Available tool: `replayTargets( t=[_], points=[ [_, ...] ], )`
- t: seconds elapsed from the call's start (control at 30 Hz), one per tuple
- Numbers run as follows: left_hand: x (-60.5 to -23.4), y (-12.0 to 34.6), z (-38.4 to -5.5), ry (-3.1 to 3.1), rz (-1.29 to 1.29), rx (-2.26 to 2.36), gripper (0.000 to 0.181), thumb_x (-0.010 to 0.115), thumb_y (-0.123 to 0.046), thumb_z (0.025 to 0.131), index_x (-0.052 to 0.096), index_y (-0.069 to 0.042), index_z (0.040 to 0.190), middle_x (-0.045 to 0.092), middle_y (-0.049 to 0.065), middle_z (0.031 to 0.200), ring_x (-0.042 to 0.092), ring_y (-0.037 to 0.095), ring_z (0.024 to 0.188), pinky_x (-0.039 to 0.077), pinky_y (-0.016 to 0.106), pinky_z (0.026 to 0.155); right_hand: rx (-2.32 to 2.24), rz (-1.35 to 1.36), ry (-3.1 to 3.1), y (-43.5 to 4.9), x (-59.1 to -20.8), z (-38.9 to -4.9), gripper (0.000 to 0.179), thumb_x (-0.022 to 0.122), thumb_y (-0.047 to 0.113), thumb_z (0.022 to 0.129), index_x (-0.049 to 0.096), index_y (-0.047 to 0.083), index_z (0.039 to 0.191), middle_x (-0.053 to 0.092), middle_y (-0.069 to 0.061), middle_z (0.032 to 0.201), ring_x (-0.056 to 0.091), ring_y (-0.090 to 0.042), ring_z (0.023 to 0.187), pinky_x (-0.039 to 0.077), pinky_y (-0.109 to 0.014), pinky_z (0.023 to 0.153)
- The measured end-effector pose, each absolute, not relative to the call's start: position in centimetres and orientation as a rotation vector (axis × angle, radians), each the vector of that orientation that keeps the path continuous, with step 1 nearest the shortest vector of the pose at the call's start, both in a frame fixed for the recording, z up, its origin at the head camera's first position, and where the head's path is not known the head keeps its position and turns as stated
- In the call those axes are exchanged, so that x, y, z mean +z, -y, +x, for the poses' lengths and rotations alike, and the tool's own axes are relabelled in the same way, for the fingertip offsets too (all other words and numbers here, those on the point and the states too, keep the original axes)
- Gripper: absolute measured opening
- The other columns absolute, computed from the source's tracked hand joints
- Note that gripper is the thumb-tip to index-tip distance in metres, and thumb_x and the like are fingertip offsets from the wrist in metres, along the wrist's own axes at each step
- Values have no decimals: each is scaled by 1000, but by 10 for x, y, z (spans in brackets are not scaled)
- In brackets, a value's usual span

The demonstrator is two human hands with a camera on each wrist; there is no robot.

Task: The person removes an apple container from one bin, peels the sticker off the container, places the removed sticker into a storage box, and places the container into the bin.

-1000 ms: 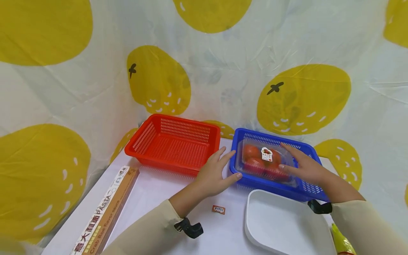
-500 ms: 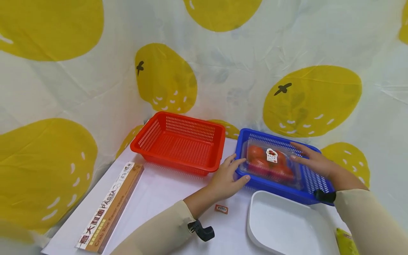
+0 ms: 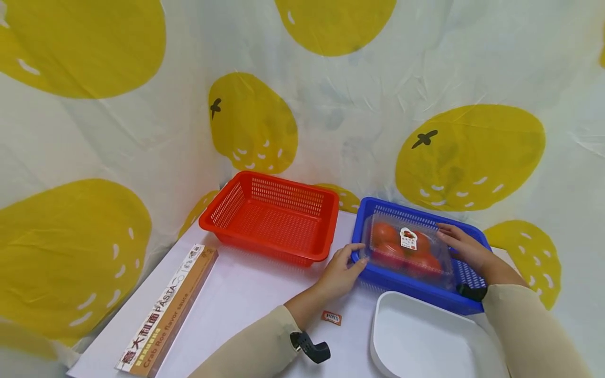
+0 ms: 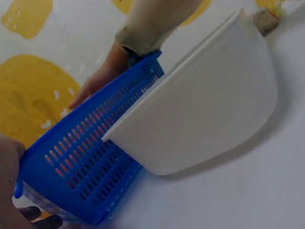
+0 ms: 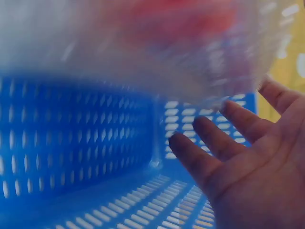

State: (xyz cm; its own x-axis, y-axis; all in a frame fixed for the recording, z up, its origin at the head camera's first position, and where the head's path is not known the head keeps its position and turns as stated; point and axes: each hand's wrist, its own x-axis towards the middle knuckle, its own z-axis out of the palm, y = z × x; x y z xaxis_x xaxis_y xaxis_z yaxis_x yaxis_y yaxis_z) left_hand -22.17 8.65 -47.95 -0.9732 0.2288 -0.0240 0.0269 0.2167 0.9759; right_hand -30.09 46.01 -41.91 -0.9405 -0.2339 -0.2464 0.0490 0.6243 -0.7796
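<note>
At far left, the pasta box (image 3: 167,312) lies slantwise on the counter (image 3: 236,294). Next comes the red basket (image 3: 279,226), with nothing in it, and nearer the person a small red sachet (image 3: 332,317). The left hand (image 3: 341,271) is at the left end of the blue basket (image 3: 411,289), thumb and index finger parted; whether they pinch the rim or the pack's edge, I cannot tell.

The pack (image 3: 402,257) of tomatoes is inside the blue basket, toward its left side, the labelled lid facing up. From the right wrist, its near edge looks clear of the basket floor — the view is blurred there. The white tray (image 3: 425,341) stands just in front. At right, the right hand (image 3: 472,253) reaches into the blue basket, its fingers (image 5: 195,155) spread and fairly straight, the tips at or very near the pack's edge.

To handle the pack well, both hands should bear on opposite ends at one height, fingertips beneath the rigid edge rather than squeezing the lid — thin plastic probably flexes, and uneven support could let the tomatoes roll to one end.
</note>
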Motion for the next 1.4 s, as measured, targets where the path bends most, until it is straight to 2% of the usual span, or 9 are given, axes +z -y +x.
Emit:
replayTargets(
  t=[0.23, 0.47, 0.63, 0.8, 0.9, 1.07, 1.17, 1.3, 1.4],
  points=[
    [-479, -85, -222, -2282, 257, 1863, 37, 63, -39, 109, 58, -46, 144, 53, -3, 151, 56, 22, 138, 53, 45, 111, -1150, -58, -2427, -467, -429, -301, 93, 44, 58, 110, -5, 9, 170, 6, -38, 167, 17, -63, 148, 34, -79, 112],
    [-479, -80, -222, -2295, 330, 1830, 40, 61, -37, 110, 55, -43, 148, 51, 0, 156, 55, 26, 139, 52, 47, 111, -1170, -57, -2320, -460, -437, -299, 96, 46, 59, 109, -21, 24, 168, 5, -37, 167, 21, -61, 148, 34, -77, 115],
    [-479, -79, -222, -2274, 345, 1824, 41, 60, -37, 110, 53, -44, 150, 49, 1, 159, 55, 27, 140, 52, 48, 112, -1291, -50, -2215, -458, -439, -299, 88, 43, 57, 111, -21, 33, 166, 2, -31, 169, 19, -58, 151, 31, -74, 118],
    [-480, -80, -223, -2235, 331, 1836, 41, 59, -38, 110, 52, -46, 150, 48, 1, 160, 54, 28, 141, 50, 50, 113, -1458, -64, -2079, -461, -440, -301, 80, 45, 46, 113, -16, 41, 165, -4, -24, 172, 13, -55, 154, 27, -73, 121],
    [-481, -80, -224, -2214, 339, 1853, 41, 59, -37, 111, 51, -45, 150, 48, 1, 161, 53, 27, 142, 47, 51, 116, -1526, -68, -2039, -464, -441, -302, 77, 46, 39, 113, -11, 44, 165, -5, -21, 172, 15, -52, 153, 32, -70, 120],
    [-482, -78, -226, -2209, 362, 1857, 41, 58, -36, 111, 50, -43, 151, 47, 2, 162, 52, 27, 143, 46, 50, 117, -1587, -34, -2025, -463, -439, -302, 67, 48, 34, 114, 3, 46, 163, 8, -16, 168, 41, -36, 141, 50, -53, 112],
    [-482, -78, -226, -2213, 341, 1840, 41, 58, -38, 111, 51, -46, 150, 47, 2, 162, 52, 28, 144, 47, 51, 116, -1611, -40, -2023, -465, -439, -303, 61, 46, 33, 115, 10, 45, 163, 21, -11, 161, 52, -26, 131, 55, -47, 106],
    [-482, -78, -227, -2211, 311, 1833, 40, 60, -40, 110, 51, -50, 148, 47, 2, 161, 51, 29, 145, 47, 52, 115, -1630, -77, -2021, -469, -439, -305, 54, 44, 32, 115, 18, 45, 161, 36, 1, 149, 58, -19, 125, 57, -45, 103],
    [-480, -78, -227, -2203, 306, 1837, 39, 60, -40, 110, 52, -51, 147, 48, 2, 161, 51, 29, 145, 47, 52, 116, -1638, -96, -2010, -472, -440, -306, 48, 42, 33, 115, 23, 46, 157, 42, 7, 143, 59, -19, 123, 58, -46, 102]
  ],
)
